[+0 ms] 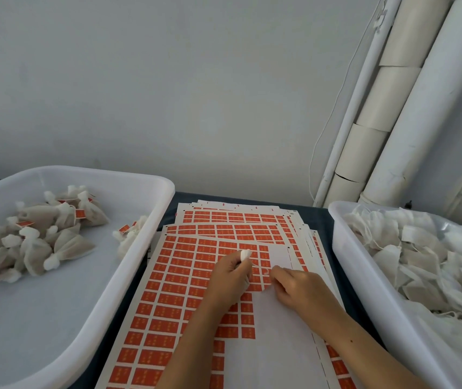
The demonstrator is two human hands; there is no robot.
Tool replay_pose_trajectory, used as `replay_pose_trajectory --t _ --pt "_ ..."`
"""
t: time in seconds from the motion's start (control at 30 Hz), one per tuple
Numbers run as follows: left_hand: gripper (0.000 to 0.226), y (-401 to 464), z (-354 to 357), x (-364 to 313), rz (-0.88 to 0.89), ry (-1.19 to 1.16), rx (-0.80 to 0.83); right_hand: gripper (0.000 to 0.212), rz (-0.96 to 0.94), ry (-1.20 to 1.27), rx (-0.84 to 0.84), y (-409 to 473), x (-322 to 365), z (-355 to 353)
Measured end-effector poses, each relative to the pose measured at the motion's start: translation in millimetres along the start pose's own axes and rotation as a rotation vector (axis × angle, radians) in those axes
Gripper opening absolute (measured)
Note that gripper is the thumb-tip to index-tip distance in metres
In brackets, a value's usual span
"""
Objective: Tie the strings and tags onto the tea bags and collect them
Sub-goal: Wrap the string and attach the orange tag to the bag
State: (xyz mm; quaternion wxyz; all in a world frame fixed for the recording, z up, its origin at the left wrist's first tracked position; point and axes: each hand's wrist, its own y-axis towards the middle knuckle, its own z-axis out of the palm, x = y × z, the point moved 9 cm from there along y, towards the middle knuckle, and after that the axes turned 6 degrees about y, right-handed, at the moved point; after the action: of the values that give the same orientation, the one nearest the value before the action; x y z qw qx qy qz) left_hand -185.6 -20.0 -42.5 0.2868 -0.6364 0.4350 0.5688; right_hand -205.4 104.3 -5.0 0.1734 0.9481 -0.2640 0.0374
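We see the scene in soft, even, fairly bright light with no clear source, and shadows are faint, only a thin dark edge under the hands and along the white trays (151,220). The wide lens bends straight lines near the edges, so the pipes (409,102) at upper right lean and the tray rims curve. Detail is slightly soft throughout, the print on the orange tag sheets (185,276) unreadable, and the white surfaces look a little washed out.

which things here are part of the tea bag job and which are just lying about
In use: left hand holding a tea bag, right hand, tag sheets, left tub of tagged bags, right tub of untagged bags.
Lying about: pipes, cable.
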Motion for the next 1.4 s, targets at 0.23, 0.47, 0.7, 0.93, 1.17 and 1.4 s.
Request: replay_pose_trajectory --t 0.23,0.47,0.7,0.93,1.17,1.4 --pt "0.037 -1.0 0.5 -2.8 -0.002 0.008 -0.003 0.015 0.28 0.365 -0.105 -4.3 -18.4 6.9" --pt "0.036 -1.2 -0.8 -4.2 -0.019 -0.014 0.001 0.023 0.527 0.515 -0.222 -10.5 -25.2 11.5" --pt "0.037 -2.8 -2.0 -4.5 -0.034 -0.002 -0.023 0.02 0.582 0.568 -0.306 -12.7 -25.4 15.5" --pt "0.036 -5.4 -10.1 -7.0 -0.1 -0.077 -0.087 0.02 0.507 0.801 -0.431 -6.6 -22.1 8.1" --pt "0.035 -5.2 -13.5 -7.1 -0.114 -0.092 -0.108 0.022 0.521 1.036 -0.653 -0.9 -29.9 -19.7" --pt "0.017 -5.0 -8.2 -15.0 -0.102 -0.308 -0.038 0.015 0.557 1.101 -0.65 -7.2 -32.2 -14.9"
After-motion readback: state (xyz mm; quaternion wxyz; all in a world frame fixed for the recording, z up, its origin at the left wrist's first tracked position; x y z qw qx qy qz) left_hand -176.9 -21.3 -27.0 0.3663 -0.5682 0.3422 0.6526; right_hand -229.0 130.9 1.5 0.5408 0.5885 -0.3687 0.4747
